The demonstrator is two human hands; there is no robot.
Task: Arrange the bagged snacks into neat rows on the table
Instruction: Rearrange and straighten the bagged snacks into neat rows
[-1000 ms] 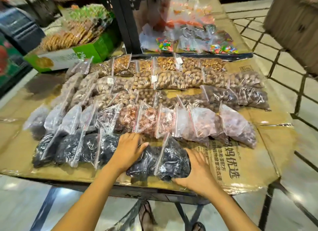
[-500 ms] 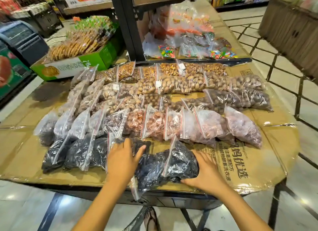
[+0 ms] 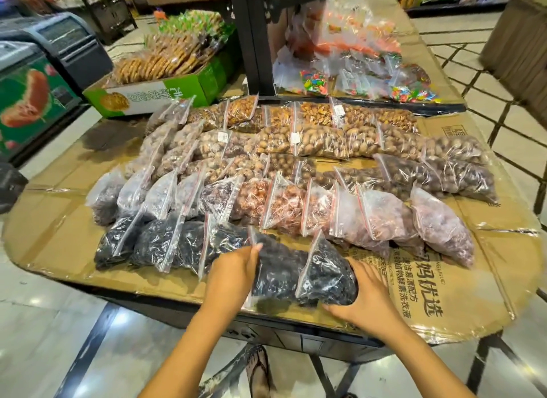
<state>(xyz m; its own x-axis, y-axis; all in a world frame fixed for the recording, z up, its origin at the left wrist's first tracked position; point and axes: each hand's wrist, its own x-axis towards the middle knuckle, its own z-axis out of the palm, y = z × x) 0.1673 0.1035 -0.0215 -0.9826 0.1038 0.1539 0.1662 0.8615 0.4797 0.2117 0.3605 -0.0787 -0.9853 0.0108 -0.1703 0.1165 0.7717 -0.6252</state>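
Note:
Clear zip bags of snacks lie in rows on a cardboard-covered table [image 3: 488, 282]. The front row holds bags of black dried fruit [image 3: 154, 243]. My left hand [image 3: 233, 274] presses on the left side of one black-fruit bag [image 3: 278, 271], its thumb near the bag's zip edge. My right hand [image 3: 365, 297] cups the right end of the neighbouring black-fruit bag [image 3: 328, 274], at the row's right end. Behind them run a row of reddish and pink snack bags [image 3: 381, 217] and several rows of brown nut bags [image 3: 319, 141].
A green box of biscuits [image 3: 165, 92] stands at the table's back left. Beyond a black post [image 3: 251, 36], bags of colourful sweets [image 3: 355, 77] lie on another cardboard surface. A freezer [image 3: 38, 80] stands at far left. Tiled floor surrounds the table.
My left hand has slid right onto the second-last black bag. Both hands have squeezed the two end bags together and up toward the row; the camera has moved closer.

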